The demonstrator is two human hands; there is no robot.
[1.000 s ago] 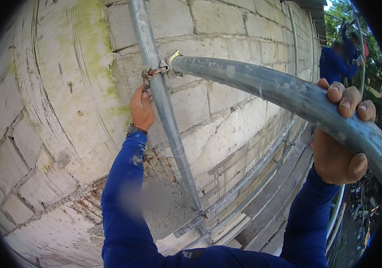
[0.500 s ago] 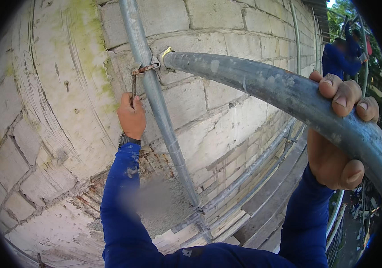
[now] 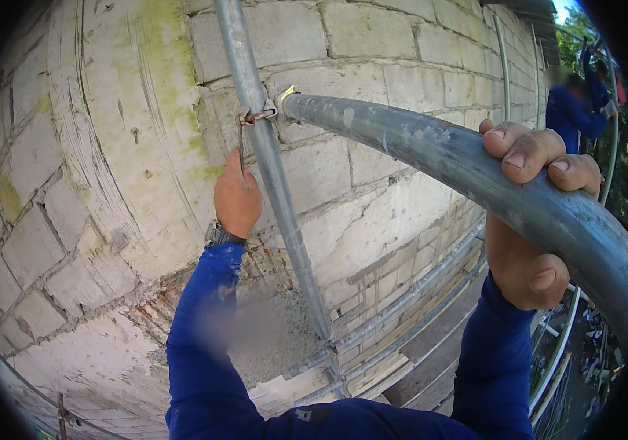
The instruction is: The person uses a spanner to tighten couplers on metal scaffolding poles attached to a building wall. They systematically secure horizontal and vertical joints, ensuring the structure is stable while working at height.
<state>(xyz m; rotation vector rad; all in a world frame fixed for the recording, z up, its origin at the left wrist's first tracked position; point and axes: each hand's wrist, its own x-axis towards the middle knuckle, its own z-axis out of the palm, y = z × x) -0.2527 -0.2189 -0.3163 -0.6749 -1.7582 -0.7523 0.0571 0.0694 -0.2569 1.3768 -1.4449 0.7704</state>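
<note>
From my station I count 2 bare hands, both ending blue sleeves. The left hand, between 9 and 10 o'clock, is closed around 1 thin metal rod, which runs up from the fingers to 1 rusty clamp at 11 o'clock. That clamp sits around 1 upright grey pipe, leaning slightly, its top toward 11 o'clock. I see 1 dark watch on the left wrist.

The right hand, near 3 o'clock, is wrapped around 1 thick grey pipe, 4 fingers over its top and 1 thumb below. This pipe reaches from 4 o'clock to 11 o'clock, its far end just beside the clamp; I cannot tell whether that end touches the block wall. There, 1 yellowish scrap shows.

At 2 o'clock I have 2 people in blue, well apart from both hands.
</note>
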